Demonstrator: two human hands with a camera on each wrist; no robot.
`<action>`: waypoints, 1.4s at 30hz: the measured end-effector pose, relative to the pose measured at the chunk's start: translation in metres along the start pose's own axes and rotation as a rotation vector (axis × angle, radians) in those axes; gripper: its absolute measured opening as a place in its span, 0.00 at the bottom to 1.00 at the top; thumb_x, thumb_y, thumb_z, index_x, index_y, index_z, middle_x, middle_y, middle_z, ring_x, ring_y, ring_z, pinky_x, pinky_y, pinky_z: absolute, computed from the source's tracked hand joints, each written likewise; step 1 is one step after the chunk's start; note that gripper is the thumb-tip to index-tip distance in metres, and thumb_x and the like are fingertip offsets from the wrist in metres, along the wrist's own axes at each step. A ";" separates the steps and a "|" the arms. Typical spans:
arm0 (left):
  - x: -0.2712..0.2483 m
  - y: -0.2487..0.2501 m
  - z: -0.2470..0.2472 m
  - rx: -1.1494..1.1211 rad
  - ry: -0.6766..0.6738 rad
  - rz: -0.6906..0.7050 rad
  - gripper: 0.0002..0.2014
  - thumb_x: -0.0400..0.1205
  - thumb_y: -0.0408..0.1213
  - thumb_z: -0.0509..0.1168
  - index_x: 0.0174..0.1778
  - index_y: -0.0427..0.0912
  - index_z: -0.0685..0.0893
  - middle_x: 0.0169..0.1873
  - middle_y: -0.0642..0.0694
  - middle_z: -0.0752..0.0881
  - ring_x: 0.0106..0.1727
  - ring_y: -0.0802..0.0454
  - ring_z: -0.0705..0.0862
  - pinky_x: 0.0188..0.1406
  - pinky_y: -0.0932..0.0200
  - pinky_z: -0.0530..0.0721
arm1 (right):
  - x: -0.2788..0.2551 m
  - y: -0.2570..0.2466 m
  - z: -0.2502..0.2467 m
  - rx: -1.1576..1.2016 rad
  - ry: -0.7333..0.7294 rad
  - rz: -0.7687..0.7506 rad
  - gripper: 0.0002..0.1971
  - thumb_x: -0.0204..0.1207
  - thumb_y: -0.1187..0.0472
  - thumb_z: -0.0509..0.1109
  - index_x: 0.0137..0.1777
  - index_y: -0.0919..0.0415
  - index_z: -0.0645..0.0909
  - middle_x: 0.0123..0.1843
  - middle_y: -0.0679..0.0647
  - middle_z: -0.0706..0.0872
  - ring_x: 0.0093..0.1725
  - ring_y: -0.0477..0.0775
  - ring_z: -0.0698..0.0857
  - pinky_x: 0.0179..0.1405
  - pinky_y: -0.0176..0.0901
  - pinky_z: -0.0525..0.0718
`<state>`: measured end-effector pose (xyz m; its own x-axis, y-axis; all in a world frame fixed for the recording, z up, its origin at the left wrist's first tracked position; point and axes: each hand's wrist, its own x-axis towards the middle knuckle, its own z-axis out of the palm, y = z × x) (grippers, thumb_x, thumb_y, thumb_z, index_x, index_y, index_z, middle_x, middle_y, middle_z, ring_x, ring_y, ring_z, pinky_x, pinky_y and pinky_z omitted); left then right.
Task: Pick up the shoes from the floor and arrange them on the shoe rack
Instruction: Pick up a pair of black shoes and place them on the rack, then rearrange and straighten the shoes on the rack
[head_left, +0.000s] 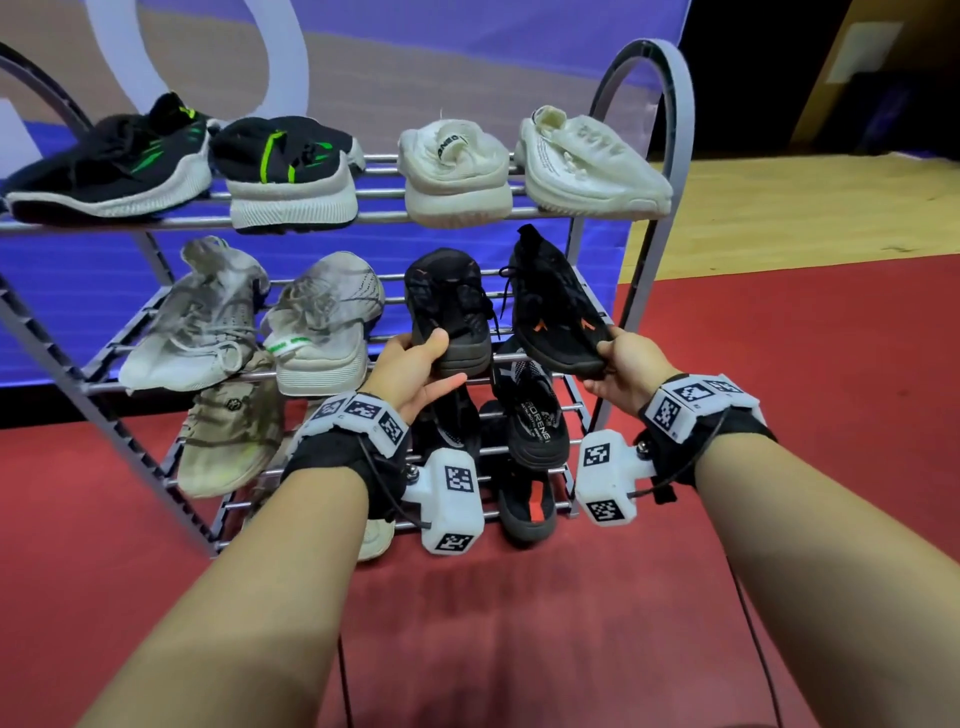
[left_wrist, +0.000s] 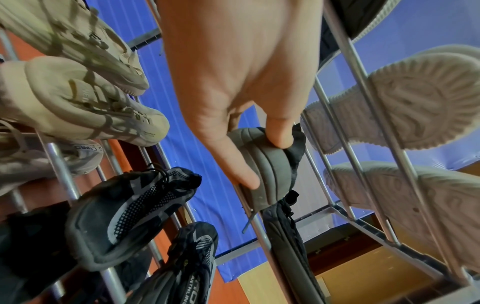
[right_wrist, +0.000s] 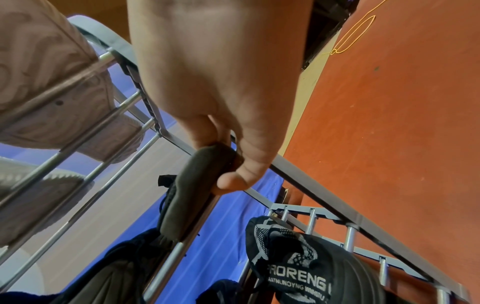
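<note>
Head view: left hand pinches heel of one black shoe, thumb on top, fingers under the sole; right hand grips heel of the other black shoe the same way. Both sit on the middle shelf of the shoe rack, right half, toes pointing far, heels near (long axes run straight away from each grip, right one slanted). Probably just needs a push fwd, then let go. Grey pair to the left, other pairs above & below.
</note>
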<state>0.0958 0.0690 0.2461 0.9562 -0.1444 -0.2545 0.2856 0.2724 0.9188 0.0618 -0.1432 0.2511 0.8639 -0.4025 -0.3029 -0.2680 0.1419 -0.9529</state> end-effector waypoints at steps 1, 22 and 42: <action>0.000 0.000 0.002 0.000 -0.002 0.006 0.11 0.85 0.34 0.60 0.62 0.37 0.69 0.64 0.39 0.79 0.59 0.45 0.82 0.53 0.51 0.82 | 0.001 0.001 0.000 0.017 0.008 0.004 0.25 0.81 0.73 0.46 0.73 0.57 0.70 0.43 0.57 0.78 0.32 0.52 0.76 0.26 0.41 0.73; -0.043 0.017 0.005 0.593 0.047 0.071 0.24 0.82 0.35 0.62 0.75 0.40 0.68 0.55 0.44 0.79 0.52 0.49 0.82 0.32 0.59 0.81 | -0.052 -0.016 -0.002 -0.388 0.038 0.007 0.07 0.79 0.68 0.55 0.51 0.62 0.73 0.33 0.56 0.72 0.28 0.54 0.77 0.29 0.40 0.73; -0.153 0.134 -0.095 0.757 0.114 0.351 0.06 0.81 0.29 0.60 0.49 0.44 0.79 0.36 0.50 0.79 0.29 0.58 0.77 0.29 0.62 0.76 | -0.172 -0.073 0.103 -0.568 -0.209 -0.468 0.11 0.75 0.71 0.58 0.35 0.58 0.76 0.33 0.56 0.78 0.26 0.48 0.73 0.26 0.35 0.71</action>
<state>-0.0063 0.2183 0.3793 0.9938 -0.0626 0.0922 -0.1103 -0.4338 0.8942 -0.0233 0.0085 0.3741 0.9889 -0.1189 0.0895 0.0164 -0.5108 -0.8595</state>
